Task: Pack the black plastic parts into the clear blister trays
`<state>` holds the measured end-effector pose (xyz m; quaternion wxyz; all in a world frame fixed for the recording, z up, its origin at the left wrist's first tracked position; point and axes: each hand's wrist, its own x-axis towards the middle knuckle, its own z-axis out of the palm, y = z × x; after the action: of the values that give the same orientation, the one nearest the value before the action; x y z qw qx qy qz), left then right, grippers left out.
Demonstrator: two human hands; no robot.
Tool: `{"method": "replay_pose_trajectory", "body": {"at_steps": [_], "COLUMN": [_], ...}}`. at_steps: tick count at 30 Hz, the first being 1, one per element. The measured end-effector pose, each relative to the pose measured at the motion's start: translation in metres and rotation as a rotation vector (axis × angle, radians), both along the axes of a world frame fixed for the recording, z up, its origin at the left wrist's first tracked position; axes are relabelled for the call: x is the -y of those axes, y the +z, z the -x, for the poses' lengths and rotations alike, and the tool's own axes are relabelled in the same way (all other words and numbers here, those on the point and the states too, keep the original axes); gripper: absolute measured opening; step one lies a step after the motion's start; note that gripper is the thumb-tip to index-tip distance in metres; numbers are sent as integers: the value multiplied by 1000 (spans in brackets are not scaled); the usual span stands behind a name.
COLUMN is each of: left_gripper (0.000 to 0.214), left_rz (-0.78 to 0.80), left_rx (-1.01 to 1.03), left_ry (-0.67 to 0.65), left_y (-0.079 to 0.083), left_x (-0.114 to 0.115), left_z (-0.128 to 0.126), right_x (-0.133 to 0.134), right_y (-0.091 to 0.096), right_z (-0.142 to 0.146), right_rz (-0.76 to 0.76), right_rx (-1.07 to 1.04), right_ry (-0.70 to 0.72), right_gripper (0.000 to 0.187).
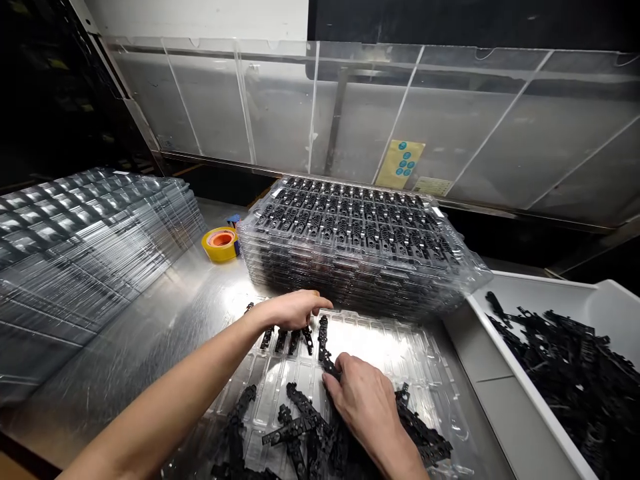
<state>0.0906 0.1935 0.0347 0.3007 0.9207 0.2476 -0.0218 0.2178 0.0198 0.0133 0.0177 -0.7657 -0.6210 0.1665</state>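
Note:
My left hand (pixel 296 311) is over the top row of a clear plastic tray (pixel 415 350), index finger stretched out and the other fingers curled down. Under those fingers is the upper end of a slightly tilted black plastic part (pixel 308 341); their grip is partly hidden. Left of it, several like parts lie in the tray's slots. My right hand (pixel 367 393) pinches the lower end of another long black plastic part (pixel 324 341) between thumb and fingers. Around and below this hand, loose black parts (pixel 300 427) lie heaped on the tray.
Behind the tray rises a stack of filled clear trays (pixel 350 230). Another tall stack of clear trays (pixel 100 233) stands on the left. A yellow tape roll (pixel 220 245) sits between them on the metal table (pixel 175 327). At right, a white bin (pixel 520 393) holds many black parts.

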Motion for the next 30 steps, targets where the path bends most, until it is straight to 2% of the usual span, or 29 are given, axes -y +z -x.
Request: {"method": "replay_pose_trajectory", "body": {"at_steps": [6, 9, 12, 15, 18, 21, 24, 27, 30], "left_gripper": [65, 57, 45, 35, 28, 17, 4, 14, 17], "left_rz": [-210, -280, -305, -331, -358, -295, -131, -38, -39], "left_rx": [12, 28, 25, 23, 32, 39, -3, -79, -73], "left_ry": [98, 164, 177, 193, 227, 186, 35, -59, -14], "left_y": [-20, -26, -28, -26, -17, -8, -2, 0, -1], "left_x": [18, 27, 33, 39, 55, 81, 107, 121, 125], "left_z": [-10, -7, -3, 1, 8, 20, 32, 39, 41], "right_x": [-1, -5, -15, -29, -36, -33, -29, -25, -17], "right_y": [-4, -2, -2, -5, -9, -10, -7, -5, -5], "right_z": [-8, -12, -7, -1, 0, -5, -12, -16, -15], "right_rz": [-101, -224, -309, -282, -241, -190, -152, -149, -168], "right_rx": [-218, -169, 4, 114, 124, 99, 83, 94, 114], "right_ry": [-172, -222, -181, -127, -40, 104, 181, 173, 113], "right_gripper": [16, 14, 20, 27, 29, 30, 40, 45, 43]}}
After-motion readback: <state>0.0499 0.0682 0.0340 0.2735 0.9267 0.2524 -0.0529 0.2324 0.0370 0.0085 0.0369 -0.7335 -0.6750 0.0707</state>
